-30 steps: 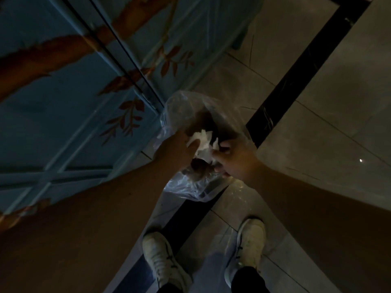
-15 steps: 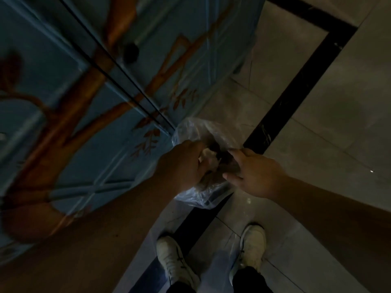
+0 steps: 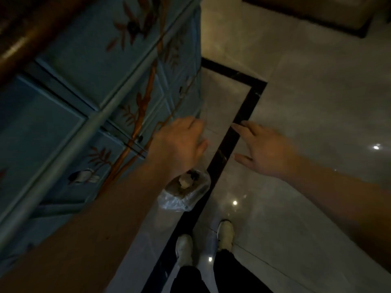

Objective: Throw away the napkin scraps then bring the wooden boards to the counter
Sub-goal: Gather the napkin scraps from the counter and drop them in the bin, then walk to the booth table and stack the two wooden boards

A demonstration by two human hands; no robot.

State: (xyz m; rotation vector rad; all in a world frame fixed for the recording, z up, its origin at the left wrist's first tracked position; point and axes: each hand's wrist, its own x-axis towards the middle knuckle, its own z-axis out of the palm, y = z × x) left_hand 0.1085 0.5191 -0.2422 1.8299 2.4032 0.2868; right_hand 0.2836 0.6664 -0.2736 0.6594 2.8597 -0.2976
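A clear plastic trash bag [image 3: 186, 196] sits on the tiled floor beside the blue cabinet, with white napkin scraps [image 3: 184, 182] lying on top of brownish waste inside it. My left hand [image 3: 179, 144] hovers above the bag, fingers loosely apart, holding nothing. My right hand [image 3: 260, 149] is spread open to the right of it, palm down over the floor, also with nothing in it. No wooden boards are in view.
A blue painted cabinet [image 3: 95, 98] with branch and bird motifs fills the left side. A black tile band [image 3: 239, 121] crosses the grey floor. My white shoes [image 3: 184, 248] stand below the bag. A dark-edged piece of furniture [image 3: 317, 15] sits at the top right.
Both hands have let go of the bag and napkin scraps and risen away from it. The scraps now lie inside the bag, and the view has pulled back and upward.
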